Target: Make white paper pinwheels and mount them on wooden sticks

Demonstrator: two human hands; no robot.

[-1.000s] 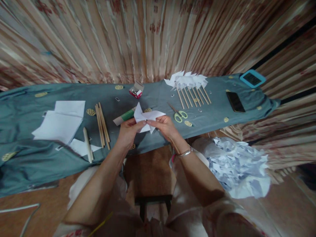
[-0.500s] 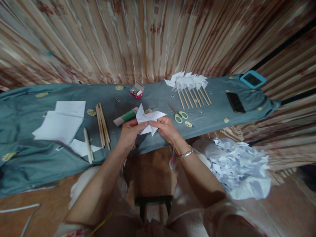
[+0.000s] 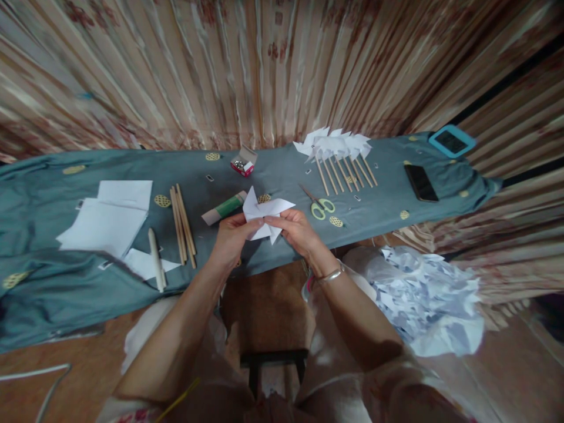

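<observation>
A white paper pinwheel (image 3: 263, 212) is held between both my hands just above the near edge of the teal cloth (image 3: 53, 294). My left hand (image 3: 231, 238) pinches its left side with thumb and fingers closed. My right hand (image 3: 296, 230) pinches the centre and right side; a silver bangle sits on that wrist. Behind the pinwheel lies a green glue stick (image 3: 224, 208). Green-handled scissors (image 3: 319, 204) lie just right of my right hand.
A row of finished pinwheels on wooden sticks (image 3: 337, 154) lies at the back right. Loose sticks (image 3: 183, 223), white paper sheets (image 3: 108, 220), a red box of pins (image 3: 242, 162), a black phone (image 3: 420, 182) and a blue-framed device (image 3: 452, 141) are about. Paper scraps (image 3: 429, 302) are heaped low right.
Both hands and the pinwheel have barely shifted, staying pinched at the same spot. Nothing else on the cloth has moved.
</observation>
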